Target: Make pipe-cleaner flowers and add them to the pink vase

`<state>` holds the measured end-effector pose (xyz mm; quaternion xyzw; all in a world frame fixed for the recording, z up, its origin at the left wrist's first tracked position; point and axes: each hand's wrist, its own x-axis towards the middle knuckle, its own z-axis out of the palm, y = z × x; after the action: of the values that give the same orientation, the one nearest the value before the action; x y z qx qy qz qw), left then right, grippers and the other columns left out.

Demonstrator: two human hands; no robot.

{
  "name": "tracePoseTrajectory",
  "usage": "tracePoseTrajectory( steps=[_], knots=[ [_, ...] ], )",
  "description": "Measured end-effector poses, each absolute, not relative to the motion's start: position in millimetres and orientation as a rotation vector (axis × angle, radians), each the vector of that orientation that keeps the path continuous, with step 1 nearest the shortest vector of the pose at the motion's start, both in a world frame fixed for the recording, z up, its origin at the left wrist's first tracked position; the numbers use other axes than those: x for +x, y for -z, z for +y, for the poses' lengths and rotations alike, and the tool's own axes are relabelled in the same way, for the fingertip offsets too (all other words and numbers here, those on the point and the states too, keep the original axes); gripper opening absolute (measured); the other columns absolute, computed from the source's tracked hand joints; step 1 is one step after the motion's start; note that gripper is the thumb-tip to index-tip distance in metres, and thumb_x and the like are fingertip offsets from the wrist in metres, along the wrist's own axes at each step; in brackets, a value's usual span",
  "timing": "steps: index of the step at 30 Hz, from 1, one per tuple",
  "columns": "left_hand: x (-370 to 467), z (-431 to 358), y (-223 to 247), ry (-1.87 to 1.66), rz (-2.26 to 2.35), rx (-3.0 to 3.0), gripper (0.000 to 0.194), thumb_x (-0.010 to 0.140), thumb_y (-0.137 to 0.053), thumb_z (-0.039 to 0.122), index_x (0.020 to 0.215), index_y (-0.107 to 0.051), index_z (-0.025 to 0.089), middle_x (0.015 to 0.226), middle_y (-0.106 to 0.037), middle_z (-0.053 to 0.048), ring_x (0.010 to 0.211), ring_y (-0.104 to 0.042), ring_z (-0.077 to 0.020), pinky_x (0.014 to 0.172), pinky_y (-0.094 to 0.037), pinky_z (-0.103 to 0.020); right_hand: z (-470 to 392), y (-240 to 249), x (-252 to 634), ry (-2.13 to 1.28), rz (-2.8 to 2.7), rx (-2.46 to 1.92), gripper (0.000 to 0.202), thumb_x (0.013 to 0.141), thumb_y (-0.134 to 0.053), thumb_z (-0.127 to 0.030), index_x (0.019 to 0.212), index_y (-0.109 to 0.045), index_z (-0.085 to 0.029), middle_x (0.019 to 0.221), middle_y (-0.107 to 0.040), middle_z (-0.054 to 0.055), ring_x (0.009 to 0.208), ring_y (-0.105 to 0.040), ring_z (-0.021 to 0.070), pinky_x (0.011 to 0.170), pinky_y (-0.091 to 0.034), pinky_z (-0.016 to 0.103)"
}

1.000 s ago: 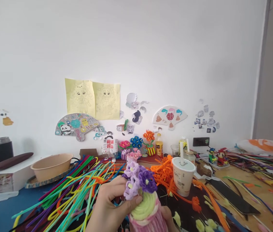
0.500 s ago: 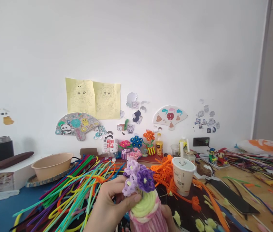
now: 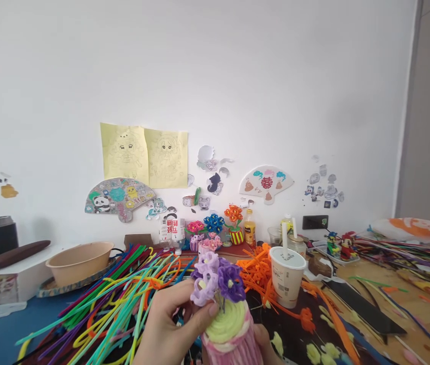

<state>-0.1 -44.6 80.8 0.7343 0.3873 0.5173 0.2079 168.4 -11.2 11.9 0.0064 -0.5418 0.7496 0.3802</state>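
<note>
My left hand pinches at the base of a light purple pipe cleaner flower, thumb and fingers closed around its stem. Beside that bloom stands a dark purple flower with a pale centre, its thin wire stem reaching down to the pot. The flower pot is wrapped in pink and purple pipe cleaner, with a coiled yellow-green top and a pink-and-white twisted rim. My right hand grips the pot from the right; most of its fingers are hidden behind or below it.
Many coloured pipe cleaners spread at the left, near a beige bowl. Orange pipe cleaners lie beside a lidded paper cup with a straw. A phone rests at right. Finished flower pots and bottles stand along the wall.
The view has shifted slightly. My left thumb has slid a little left and the light purple flower has moved slightly left, showing more wire stem. Both hands keep their hold.
</note>
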Motion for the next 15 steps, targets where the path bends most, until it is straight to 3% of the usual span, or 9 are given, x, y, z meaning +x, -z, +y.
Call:
tracePoseTrajectory(
  steps=[4, 9, 15],
  knots=[
    [-1.0, -43.0, -76.3, -1.456, 1.099, 2.05, 0.031, 0.079, -0.064, 0.039, 0.058, -0.059, 0.017, 0.057, -0.05, 0.002, 0.057, -0.043, -0.0112, 0.055, -0.037, -0.021, -12.6, -9.0, 172.7, -1.915, -1.392, 0.076, 0.038, 0.09, -0.058, -0.04, 0.121, -0.054, -0.018, 0.121, -0.059, 0.008, 0.102, -0.061, 0.0232, 0.085, -0.052, 0.044],
    [0.8, -43.5, -74.7, -1.512, 1.111, 1.947, 0.026, 0.077, -0.066, 0.04, 0.065, -0.066, 0.017, 0.06, -0.061, -0.001, 0.057, -0.051, -0.0135, 0.054, -0.043, -0.021, -11.2, -5.5, 167.7, -1.915, -1.39, 0.098, 0.067, 0.072, -0.064, -0.065, 0.123, -0.055, -0.022, 0.121, -0.062, 0.007, 0.11, -0.06, 0.0277, 0.087, -0.051, 0.044],
    [1.7, -40.2, -73.8, -1.509, 1.128, 1.844, 0.023, 0.075, -0.068, 0.039, 0.069, -0.066, 0.017, 0.065, -0.063, -0.001, 0.062, -0.056, -0.0151, 0.058, -0.047, -0.021, -9.5, -3.8, 164.1, -1.911, -1.364, 0.075, 0.058, 0.081, -0.057, -0.061, 0.122, -0.055, -0.019, 0.119, -0.063, 0.01, 0.105, -0.063, 0.0252, 0.09, -0.049, 0.047]
  ],
)
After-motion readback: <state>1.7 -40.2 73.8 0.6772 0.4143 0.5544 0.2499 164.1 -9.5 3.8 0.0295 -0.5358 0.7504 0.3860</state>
